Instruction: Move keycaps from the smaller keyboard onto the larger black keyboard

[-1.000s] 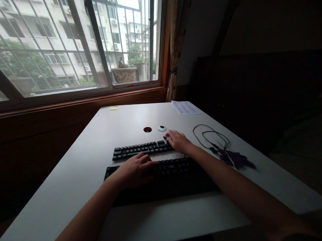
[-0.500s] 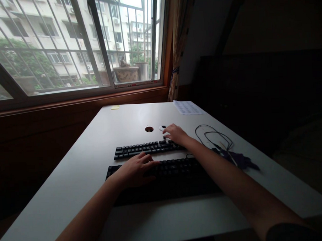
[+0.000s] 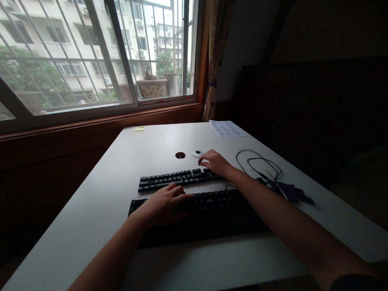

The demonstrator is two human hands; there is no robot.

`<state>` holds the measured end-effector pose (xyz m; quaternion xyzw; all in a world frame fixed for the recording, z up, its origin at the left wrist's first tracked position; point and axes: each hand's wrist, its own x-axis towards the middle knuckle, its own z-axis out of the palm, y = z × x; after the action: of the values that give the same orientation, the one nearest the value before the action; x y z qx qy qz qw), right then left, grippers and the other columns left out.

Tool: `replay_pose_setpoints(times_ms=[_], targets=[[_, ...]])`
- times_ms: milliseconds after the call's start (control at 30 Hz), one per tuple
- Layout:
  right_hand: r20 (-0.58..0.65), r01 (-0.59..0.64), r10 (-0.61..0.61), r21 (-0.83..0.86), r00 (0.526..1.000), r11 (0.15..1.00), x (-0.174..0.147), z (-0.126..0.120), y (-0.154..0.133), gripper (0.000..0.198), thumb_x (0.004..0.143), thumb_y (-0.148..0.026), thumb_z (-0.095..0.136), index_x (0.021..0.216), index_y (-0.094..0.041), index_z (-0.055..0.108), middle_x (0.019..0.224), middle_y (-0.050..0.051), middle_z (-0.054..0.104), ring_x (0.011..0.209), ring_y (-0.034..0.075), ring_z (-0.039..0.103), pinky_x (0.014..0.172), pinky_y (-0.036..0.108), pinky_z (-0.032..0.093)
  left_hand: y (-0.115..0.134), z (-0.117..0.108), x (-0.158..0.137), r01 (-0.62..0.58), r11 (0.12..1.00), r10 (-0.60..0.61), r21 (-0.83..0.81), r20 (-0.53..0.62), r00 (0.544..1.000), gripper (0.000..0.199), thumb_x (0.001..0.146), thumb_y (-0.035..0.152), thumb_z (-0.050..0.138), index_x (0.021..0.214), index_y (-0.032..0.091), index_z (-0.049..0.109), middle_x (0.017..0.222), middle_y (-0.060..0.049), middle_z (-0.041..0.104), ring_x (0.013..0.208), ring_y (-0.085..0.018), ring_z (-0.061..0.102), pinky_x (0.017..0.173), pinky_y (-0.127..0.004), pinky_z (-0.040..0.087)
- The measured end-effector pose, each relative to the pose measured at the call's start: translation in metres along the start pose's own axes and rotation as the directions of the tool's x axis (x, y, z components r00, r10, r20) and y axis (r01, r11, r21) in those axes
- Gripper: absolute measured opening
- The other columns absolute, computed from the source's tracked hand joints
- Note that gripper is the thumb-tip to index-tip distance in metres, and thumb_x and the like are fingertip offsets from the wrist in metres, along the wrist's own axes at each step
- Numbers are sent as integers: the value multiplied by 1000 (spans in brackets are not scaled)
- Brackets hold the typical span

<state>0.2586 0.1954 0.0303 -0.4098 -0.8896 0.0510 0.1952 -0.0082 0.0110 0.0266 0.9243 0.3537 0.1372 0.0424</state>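
Note:
A black keyboard [image 3: 212, 200] lies across the white desk. My left hand [image 3: 166, 203] rests on its left part, palm down, with the fingers stretched out and empty. Beyond the keyboard, rows of loose black keycaps [image 3: 168, 179] are set out on the desk in keyboard order. My right hand [image 3: 215, 162] is over the right end of these rows. Thumb and forefinger pinch a small black keycap [image 3: 200, 163]. My right forearm crosses the keyboard's right side and hides part of it.
A round hole [image 3: 180, 155] in the desk [image 3: 96, 197] sits beside a white disc with a dark centre [image 3: 197, 154]. To the right lie a looped black cable [image 3: 259, 160] and a dark purple cloth-like item [image 3: 289, 193]. Printed paper [image 3: 227, 129] and a yellow note [image 3: 139, 129] lie at the far edge.
My right hand has shifted slightly right, drawing the pinched keycap back from the white disc, which shows more fully. My left hand stays in place on the keyboard.

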Motion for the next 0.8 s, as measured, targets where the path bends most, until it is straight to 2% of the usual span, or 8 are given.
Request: replay_pose_setpoints(times_ms=[167,233,467,600,800], targets=[[-87,27,-17,107,996,994,-49,-20,-16,15,92,-26,69,104,-25,78,108,6,77,116,25,61,103,40,49,0,1,0,4,1000,-4,0,4,1000,57,95,42,67,149,30,51,125,-9,63,110,-27,59,94,-44,56],[-140,24,12,246,990,969,-76,-27,-20,15,91,-27,70,103,-26,78,106,5,77,112,25,64,102,41,51,0,0,0,4,1000,-4,-1,8,1000,57,95,42,67,148,30,51,125,-9,63,111,-27,59,94,-43,56],[-92,-90,142,426,986,900,-164,-37,-19,16,94,-39,68,102,-30,78,105,4,76,100,24,72,90,39,58,0,-3,0,10,1000,-10,-12,-7,1000,57,94,39,69,148,31,52,125,-9,64,112,-28,59,95,-44,55],[-140,-82,152,413,978,907,-189,-30,-22,14,95,-38,67,101,-31,77,102,5,77,97,25,73,87,40,61,-1,-3,0,12,1000,-13,-21,-16,1000,58,93,37,70,148,33,52,125,-9,63,112,-27,59,93,-41,56],[-265,42,47,322,963,946,-199,-19,-27,12,97,-31,66,105,-31,74,102,4,78,100,26,71,89,45,61,-2,-1,-1,7,1000,-7,-22,-14,1000,57,93,37,70,148,33,52,124,-9,64,111,-27,59,93,-42,56]])
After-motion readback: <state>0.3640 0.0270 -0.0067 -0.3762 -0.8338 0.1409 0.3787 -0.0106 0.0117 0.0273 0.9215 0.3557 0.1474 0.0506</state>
